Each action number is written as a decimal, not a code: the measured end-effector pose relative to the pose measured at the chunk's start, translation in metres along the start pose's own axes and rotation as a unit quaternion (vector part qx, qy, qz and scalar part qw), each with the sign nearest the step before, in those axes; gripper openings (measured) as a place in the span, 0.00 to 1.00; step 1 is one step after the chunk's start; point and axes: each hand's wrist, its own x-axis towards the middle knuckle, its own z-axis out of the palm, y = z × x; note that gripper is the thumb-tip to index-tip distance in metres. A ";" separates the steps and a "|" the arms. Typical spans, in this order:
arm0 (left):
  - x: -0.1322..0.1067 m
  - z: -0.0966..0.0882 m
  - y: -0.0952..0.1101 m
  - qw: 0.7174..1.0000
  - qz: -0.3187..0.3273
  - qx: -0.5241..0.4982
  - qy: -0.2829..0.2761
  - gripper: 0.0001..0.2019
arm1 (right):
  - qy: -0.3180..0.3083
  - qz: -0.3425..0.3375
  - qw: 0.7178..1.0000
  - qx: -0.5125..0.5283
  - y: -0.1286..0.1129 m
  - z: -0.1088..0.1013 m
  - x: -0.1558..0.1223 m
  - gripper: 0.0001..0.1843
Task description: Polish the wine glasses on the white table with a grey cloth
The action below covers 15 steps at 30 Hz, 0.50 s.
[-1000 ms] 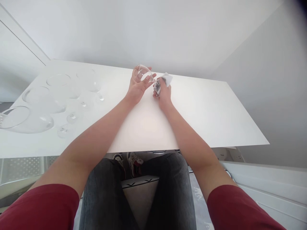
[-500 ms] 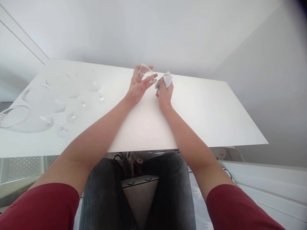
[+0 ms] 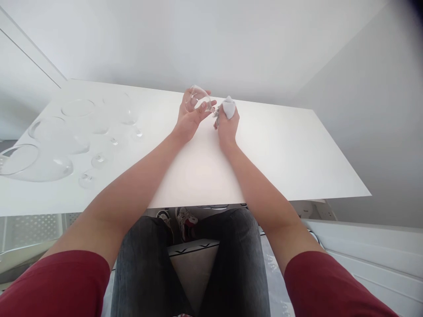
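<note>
My left hand (image 3: 189, 116) cradles the bowl of a clear wine glass (image 3: 200, 93), with the fingers behind it and the thumb on its near side. The glass lies tilted, its narrow stem end pointing right. My right hand (image 3: 228, 128) is closed on a crumpled white cloth (image 3: 228, 107) beside that stem end. Cloth and fingers cover the far end of the glass, so its foot is hidden. Both hands are above the white table (image 3: 280, 154), near its far edge.
Several more clear stemmed glasses (image 3: 53, 169) stand upright on the table's left part, hard to see against the white. A wall (image 3: 211, 44) rises behind the far edge. My legs (image 3: 142, 264) are under the near edge. A perforated white basket (image 3: 35, 231) is below at left.
The cloth in my right hand has bunched and turned a little, so less of it sticks up. My left hand keeps the glass in nearly the same position.
</note>
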 end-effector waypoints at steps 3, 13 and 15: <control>0.001 -0.002 -0.001 1.000 -0.008 -0.011 -0.008 0.25 | -0.022 -0.078 0.996 -0.032 -0.002 -0.002 -0.002 0.20; 0.004 -0.007 -0.006 1.000 0.011 -0.019 0.022 0.25 | -0.057 0.134 0.987 0.064 -0.002 0.004 -0.001 0.26; 0.005 -0.008 -0.007 1.000 0.000 -0.006 0.020 0.24 | -0.032 0.057 0.996 0.057 -0.004 0.004 -0.002 0.24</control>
